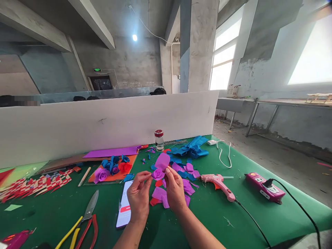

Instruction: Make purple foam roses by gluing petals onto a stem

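Observation:
Near the middle of the table, my left hand (140, 193) pinches the left edge of a small purple paper rose (158, 174). My right hand (175, 188) is closed on the rose's right side, at the lower edge of a rounded purple petal (162, 161) that stands up behind it. Purple, red and blue paper pieces (187, 186) lie below and behind my hands. To the right of my right hand rests a pink glue gun (219, 183) on its side. A lit phone (125, 204) lies beside my left wrist.
Scissors (90, 211) and yellow-handled pliers (75, 238) lie front left. Finished paper flowers (115, 166) are at the left back. A glass jar (159, 140) stands before the white board (116, 124). A purple power strip (265, 187) with a black cable is at right.

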`<state>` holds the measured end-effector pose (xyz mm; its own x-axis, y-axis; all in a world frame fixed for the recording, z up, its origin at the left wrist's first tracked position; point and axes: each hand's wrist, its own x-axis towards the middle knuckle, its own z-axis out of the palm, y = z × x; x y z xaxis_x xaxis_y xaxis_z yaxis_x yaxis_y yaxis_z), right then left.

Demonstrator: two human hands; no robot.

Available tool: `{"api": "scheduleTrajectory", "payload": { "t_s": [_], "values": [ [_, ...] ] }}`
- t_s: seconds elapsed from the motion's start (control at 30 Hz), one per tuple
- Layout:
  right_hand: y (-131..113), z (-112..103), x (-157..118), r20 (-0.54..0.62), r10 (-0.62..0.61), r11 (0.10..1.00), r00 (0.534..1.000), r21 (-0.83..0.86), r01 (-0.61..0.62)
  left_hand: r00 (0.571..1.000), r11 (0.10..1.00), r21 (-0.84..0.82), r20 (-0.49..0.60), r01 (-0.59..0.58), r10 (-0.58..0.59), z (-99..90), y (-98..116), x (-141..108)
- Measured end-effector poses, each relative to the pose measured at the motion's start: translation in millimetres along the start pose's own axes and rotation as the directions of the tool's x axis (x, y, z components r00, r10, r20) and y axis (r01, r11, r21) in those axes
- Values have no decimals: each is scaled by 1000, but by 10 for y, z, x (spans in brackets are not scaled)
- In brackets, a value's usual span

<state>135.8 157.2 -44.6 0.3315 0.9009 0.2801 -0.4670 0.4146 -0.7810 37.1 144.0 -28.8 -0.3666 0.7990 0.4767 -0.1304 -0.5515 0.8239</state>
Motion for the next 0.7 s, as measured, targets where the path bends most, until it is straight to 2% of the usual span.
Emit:
{"api": "scheduleTrajectory", "payload": {
  "t_s": [0.07, 0.13, 0.23, 0.33, 0.5, 0.7],
  "values": [
    [-11, 10, -14, 22, 11, 1000, 1000, 12, -11, 998, 998, -52, -33, 43, -45, 8, -17, 21],
    [-18, 25, -33, 36, 9, 1000, 999, -5, -9, 984, 978, -156, -88, 139, -154, 27, -38, 40],
    [-4, 50, -57, 26, -34, 997, 999, -73, 36, 932, 906, -310, -126, 288, -339, 57, -64, 61],
    [23, 72, -76, 40, -67, 988, 997, -137, 72, 890, 847, -379, -112, 373, -442, 72, -85, 67],
    [44, 97, -104, 72, -39, 978, 997, -202, 53, 863, 810, -397, -82, 431, -499, 89, -90, 49],
    [88, 91, -98, 16, -44, 982, 999, -182, 46, 871, 825, -376, -85, 422, -484, 121, -64, 27]
  ]
}}
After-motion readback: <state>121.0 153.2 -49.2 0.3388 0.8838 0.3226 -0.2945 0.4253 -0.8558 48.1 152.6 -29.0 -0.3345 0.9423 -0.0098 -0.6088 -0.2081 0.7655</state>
